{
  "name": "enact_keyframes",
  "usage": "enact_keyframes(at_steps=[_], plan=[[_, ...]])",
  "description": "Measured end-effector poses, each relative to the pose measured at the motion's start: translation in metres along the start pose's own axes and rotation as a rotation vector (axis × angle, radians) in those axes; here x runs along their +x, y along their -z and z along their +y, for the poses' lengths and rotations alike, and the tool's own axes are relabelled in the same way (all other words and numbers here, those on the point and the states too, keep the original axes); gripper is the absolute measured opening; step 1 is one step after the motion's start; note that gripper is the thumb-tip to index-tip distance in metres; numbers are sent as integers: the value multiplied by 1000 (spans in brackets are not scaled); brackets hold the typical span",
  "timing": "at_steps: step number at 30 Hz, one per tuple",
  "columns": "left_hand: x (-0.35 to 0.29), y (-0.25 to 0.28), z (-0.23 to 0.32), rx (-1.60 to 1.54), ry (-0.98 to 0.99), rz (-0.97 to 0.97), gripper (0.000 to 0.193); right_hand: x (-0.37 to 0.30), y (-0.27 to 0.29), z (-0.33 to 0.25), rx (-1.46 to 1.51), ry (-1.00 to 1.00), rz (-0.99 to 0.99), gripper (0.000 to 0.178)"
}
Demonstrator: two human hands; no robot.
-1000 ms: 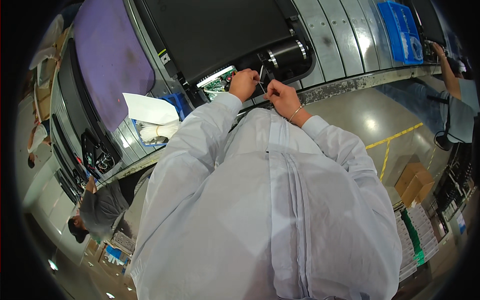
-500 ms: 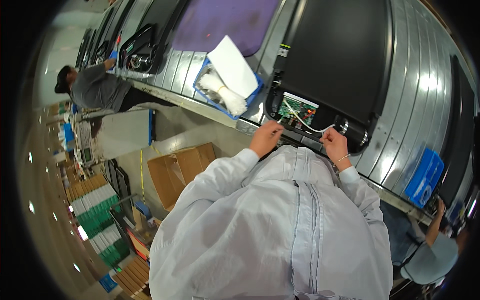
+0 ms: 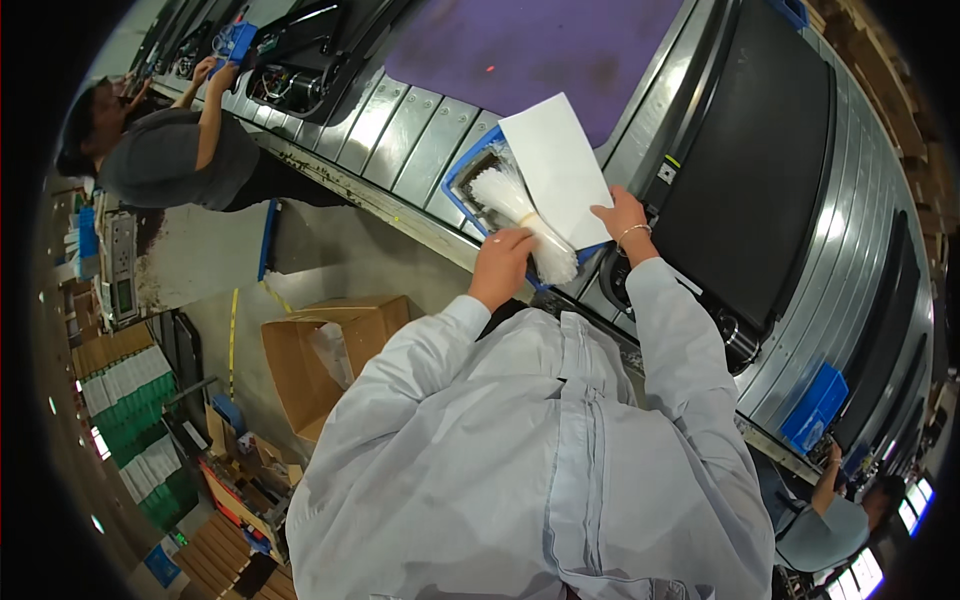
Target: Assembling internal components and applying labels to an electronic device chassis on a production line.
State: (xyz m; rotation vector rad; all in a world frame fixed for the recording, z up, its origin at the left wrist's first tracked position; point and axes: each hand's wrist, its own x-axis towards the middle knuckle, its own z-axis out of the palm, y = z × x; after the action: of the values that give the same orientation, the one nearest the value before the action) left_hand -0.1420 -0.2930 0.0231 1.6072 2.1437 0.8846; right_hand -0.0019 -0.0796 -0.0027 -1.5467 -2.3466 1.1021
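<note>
Light-grey jacket (image 3: 480,470): nearest to me, sleeves reaching forward to the metal line.
Left hand (image 3: 503,266): fingers bent and close together, tips against the white bundle's near side; I can't tell whether they grip it.
Right hand (image 3: 625,222): thumb over the white sheet's lower right corner, other fingers partly curled by its edge; a pinch is hard to confirm from here.
White bundle (image 3: 510,197): thin strips banded at the middle, lying slantwise in the blue bin (image 3: 452,192).
White sheet (image 3: 558,165): tilted, covering the bin's right part.
Black machine (image 3: 765,170): just right of the bin, on the slatted metal line (image 3: 405,130).
Purple mat (image 3: 520,50): beyond the bin.
Cardboard box (image 3: 378,328): open, off to the left.
Co-worker (image 3: 170,160): further left, both hands at a blue container (image 3: 235,42).
</note>
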Motion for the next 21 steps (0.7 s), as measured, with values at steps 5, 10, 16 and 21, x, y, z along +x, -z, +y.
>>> enact_keyframes(at_steps=[5, 10, 16, 21], plan=[[48, 8, -31, 316, -520, -83, 31, -5, -7, -21, -22, 0, -136, 36], [59, 16, -46, 267, -622, -333, 27, -14, -9, -12, -305, 450, 322, 34], [25, 52, -24, 278, -530, -268, 25, -32, -8, -56, 22, 204, 26, 26], [39, 29, -31, 268, -430, -237, 27, -11, -28, -58, -171, 313, -277, 25]])
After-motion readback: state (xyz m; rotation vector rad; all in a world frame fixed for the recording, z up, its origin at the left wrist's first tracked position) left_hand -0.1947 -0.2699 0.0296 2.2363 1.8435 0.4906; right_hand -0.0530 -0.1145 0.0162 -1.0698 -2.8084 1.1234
